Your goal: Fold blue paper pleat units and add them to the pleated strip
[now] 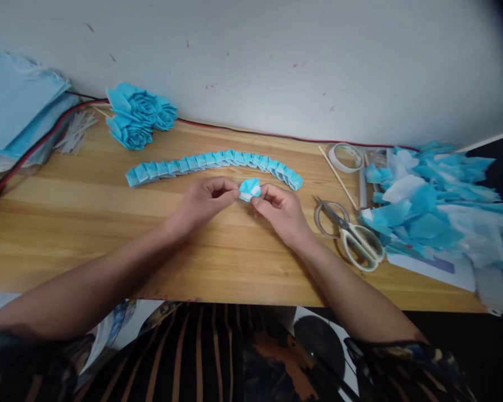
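Between my two hands, above the middle of the wooden table, is a small folded piece of blue and white mask fabric [250, 190]. My left hand [212, 200] pinches its left edge between thumb and forefinger. The thumb and forefinger of my right hand [279, 209] grip its right edge. Just behind my hands a curved row of similar folded blue pieces [201, 162] lies on the table, set close against one another. Blue fabric roses [141, 111] lie to the far left, near the wall.
On the right are scissors [356, 237], a tape roll [346, 157], a second ring of tape [322, 220], a wooden stick [338, 177] and a heap of blue and white scraps [436, 206]. A stack of blue masks [20, 106] and white strips [76, 131] lie left. A red-black cable [243, 131] follows the wall.
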Demonstrator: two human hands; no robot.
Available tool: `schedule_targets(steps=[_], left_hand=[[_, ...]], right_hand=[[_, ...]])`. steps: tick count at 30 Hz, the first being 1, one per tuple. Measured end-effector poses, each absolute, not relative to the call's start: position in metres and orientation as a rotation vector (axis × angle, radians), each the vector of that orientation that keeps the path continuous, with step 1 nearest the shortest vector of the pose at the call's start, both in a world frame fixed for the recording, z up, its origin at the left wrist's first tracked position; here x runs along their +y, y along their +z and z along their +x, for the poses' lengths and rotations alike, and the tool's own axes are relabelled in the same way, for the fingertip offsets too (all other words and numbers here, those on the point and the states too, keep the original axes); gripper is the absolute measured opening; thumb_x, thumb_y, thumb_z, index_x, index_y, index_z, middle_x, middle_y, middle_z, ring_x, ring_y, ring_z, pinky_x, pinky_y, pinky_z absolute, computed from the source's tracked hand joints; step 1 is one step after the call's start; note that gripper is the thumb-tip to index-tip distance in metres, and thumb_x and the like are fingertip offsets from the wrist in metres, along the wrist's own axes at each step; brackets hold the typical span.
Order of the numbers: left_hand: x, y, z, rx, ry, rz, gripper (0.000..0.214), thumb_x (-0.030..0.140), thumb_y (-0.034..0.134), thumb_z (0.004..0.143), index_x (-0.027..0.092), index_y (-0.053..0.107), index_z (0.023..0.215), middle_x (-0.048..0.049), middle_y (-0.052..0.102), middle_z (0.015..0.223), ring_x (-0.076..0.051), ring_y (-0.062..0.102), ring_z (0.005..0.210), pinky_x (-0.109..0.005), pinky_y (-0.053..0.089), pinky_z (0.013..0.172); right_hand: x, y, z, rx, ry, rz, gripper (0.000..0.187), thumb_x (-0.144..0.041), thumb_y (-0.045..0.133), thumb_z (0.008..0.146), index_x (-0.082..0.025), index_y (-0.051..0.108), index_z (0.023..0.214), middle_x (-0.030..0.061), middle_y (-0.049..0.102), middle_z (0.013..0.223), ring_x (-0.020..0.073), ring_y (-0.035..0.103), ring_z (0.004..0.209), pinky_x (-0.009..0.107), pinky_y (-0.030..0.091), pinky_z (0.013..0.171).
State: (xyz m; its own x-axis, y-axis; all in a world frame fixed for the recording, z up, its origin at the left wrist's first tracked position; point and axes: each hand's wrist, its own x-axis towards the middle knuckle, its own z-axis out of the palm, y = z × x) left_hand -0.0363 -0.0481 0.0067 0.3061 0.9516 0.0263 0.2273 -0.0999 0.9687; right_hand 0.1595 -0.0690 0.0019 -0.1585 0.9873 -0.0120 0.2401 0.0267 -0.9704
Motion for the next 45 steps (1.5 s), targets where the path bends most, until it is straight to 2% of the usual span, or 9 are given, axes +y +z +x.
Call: schedule_targets(steps=[4,6,8,10,12,18,25,31,45], left_hand=[[-0.046,0.004,-0.037,1.138,0.902,1.529,0.017,0.033,0.063,0.084,0.021,0.063,0.072,0.0037,0.053,0.06,-0.011,0.044,0.056,-0.025,0.037,0.055],[-0.046,0.002,-0.037,1.154,0.928,1.507,0.017,0.033,0.062,0.084,0.021,0.064,0.073,0.0039,0.052,0.06,-0.011,0.043,0.056,-0.025,0.036,0.055],[-0.046,0.001,-0.037,1.164,0.953,1.491,0.017,0.033,0.062,0.086,0.021,0.064,0.074,0.0041,0.051,0.06,-0.011,0.043,0.056,-0.025,0.037,0.055],[-0.047,0.0,-0.036,1.165,0.971,1.486,0.016,0.032,0.063,0.086,0.021,0.065,0.075,0.0042,0.052,0.06,-0.011,0.043,0.056,-0.024,0.038,0.055],[-0.049,0.0,-0.035,1.151,0.98,1.497,0.014,0.031,0.064,0.086,0.02,0.066,0.076,0.0039,0.055,0.061,-0.01,0.044,0.056,-0.023,0.039,0.054],[-0.052,0.004,-0.032,1.083,0.955,1.568,0.014,0.028,0.062,0.085,0.02,0.068,0.075,0.0041,0.057,0.062,-0.01,0.049,0.059,-0.023,0.043,0.059],[-0.055,0.005,-0.032,1.121,0.913,1.622,0.014,0.029,0.063,0.086,0.021,0.069,0.076,0.0009,0.07,0.076,-0.013,0.061,0.07,-0.025,0.048,0.065],[-0.057,0.003,-0.032,1.136,0.921,1.693,0.014,0.027,0.063,0.085,0.021,0.07,0.074,0.0006,0.071,0.074,-0.014,0.061,0.069,-0.026,0.047,0.065],[-0.056,0.004,-0.033,1.121,0.9,1.7,0.015,0.026,0.063,0.086,0.02,0.068,0.074,0.0005,0.071,0.075,-0.014,0.063,0.071,-0.026,0.049,0.067]], right_hand=[[-0.068,0.003,0.162,-1.48,1.195,-1.328,0.014,-0.035,0.064,0.081,-0.022,0.064,0.08,-0.0014,0.064,0.071,0.0129,0.057,0.066,0.028,0.047,0.063],[-0.07,0.008,0.163,-1.466,1.048,-1.361,0.013,-0.034,0.064,0.082,-0.023,0.066,0.087,-0.0012,0.066,0.074,0.0136,0.058,0.066,0.029,0.049,0.063],[-0.075,0.014,0.162,-1.515,0.788,-1.388,0.007,-0.03,0.064,0.083,-0.024,0.064,0.083,-0.0019,0.065,0.071,0.0133,0.057,0.064,0.028,0.047,0.062],[-0.08,0.018,0.159,-1.612,0.586,-1.372,0.012,-0.028,0.063,0.086,-0.024,0.06,0.075,-0.0016,0.065,0.069,0.0134,0.056,0.062,0.029,0.045,0.062],[-0.083,0.018,0.156,-1.735,0.528,-1.328,0.016,-0.027,0.061,0.089,-0.024,0.061,0.073,-0.001,0.066,0.068,0.0138,0.057,0.063,0.029,0.045,0.063],[-0.08,0.003,0.154,-1.859,0.545,-1.322,0.016,-0.024,0.059,0.091,-0.023,0.066,0.077,-0.0003,0.066,0.071,0.0136,0.057,0.065,0.029,0.043,0.066],[-0.079,0.003,0.154,-1.852,0.59,-1.338,0.014,-0.026,0.063,0.088,-0.023,0.064,0.075,-0.0002,0.069,0.072,0.0138,0.057,0.065,0.029,0.044,0.065],[-0.079,0.003,0.155,-1.869,0.586,-1.345,0.017,-0.026,0.062,0.087,-0.023,0.058,0.071,-0.0008,0.065,0.069,0.0134,0.054,0.063,0.028,0.042,0.064],[-0.078,0.004,0.154,-1.868,0.618,-1.3,0.014,-0.021,0.061,0.086,-0.022,0.062,0.072,-0.0017,0.064,0.067,0.0121,0.054,0.061,0.027,0.041,0.062]])
